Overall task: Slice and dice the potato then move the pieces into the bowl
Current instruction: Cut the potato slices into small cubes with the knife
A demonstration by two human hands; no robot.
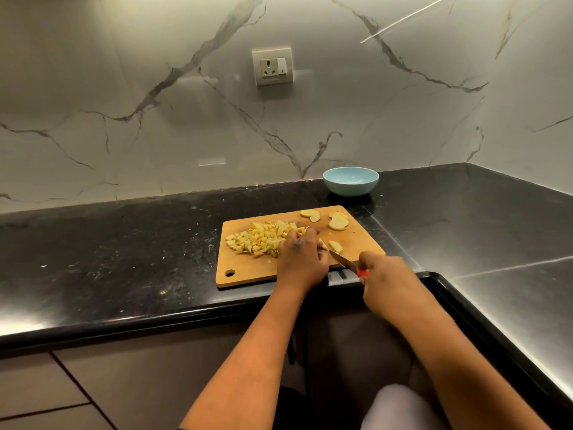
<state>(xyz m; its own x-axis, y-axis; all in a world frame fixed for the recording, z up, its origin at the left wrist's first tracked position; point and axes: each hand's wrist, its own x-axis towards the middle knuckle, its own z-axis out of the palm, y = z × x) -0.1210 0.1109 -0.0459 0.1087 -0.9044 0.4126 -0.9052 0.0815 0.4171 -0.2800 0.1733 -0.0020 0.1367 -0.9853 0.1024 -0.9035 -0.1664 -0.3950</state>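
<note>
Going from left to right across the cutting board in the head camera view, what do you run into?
Hanging hole → pile of diced potato → left hand → knife → right hand gripping the knife's red handle. The uncut slices lie farther back, above the knife.

Left hand (300, 255) palm-down, fingers curled; right hand (382, 276) fisted.

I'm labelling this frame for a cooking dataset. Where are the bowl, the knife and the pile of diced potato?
bowl (350, 189): head view, on its light blue outer wall.
knife (342, 260): head view, on the bare blade ahead of the red handle.
pile of diced potato (257, 238): head view, on the middle of the heap.
</note>
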